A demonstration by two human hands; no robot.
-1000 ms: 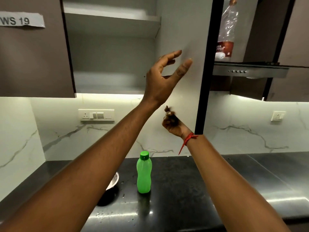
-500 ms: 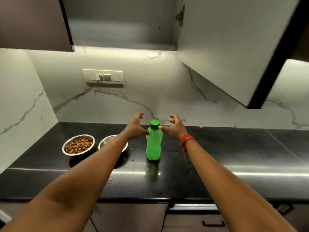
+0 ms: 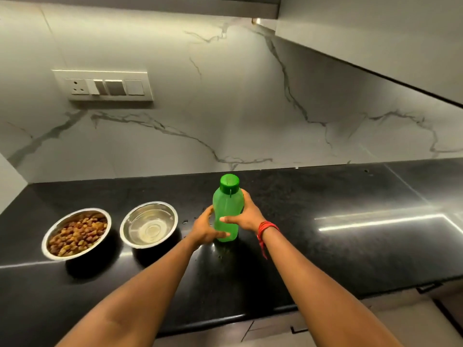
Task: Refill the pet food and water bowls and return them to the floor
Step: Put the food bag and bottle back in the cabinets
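A green plastic bottle [image 3: 226, 204] with its green cap on stands upright on the black countertop [image 3: 325, 246]. My left hand [image 3: 204, 227] wraps its lower left side and my right hand [image 3: 246, 216], with a red thread at the wrist, grips its right side. To the left sits a steel bowl [image 3: 149, 224] that looks shiny inside, perhaps with a little water. Further left, a second steel bowl [image 3: 76, 232] holds brown kibble.
A marble backsplash with a switch panel [image 3: 102, 87] rises behind the counter. An open cabinet door [image 3: 375, 38] hangs overhead at the upper right. Drawer fronts [image 3: 275, 331] show below the counter's front edge. Small water drops lie near the bottle.
My hands came down from the upper cabinet, reached either side of the bottle, and now both have closed on it. The view has tilted down toward the counter and bowls.
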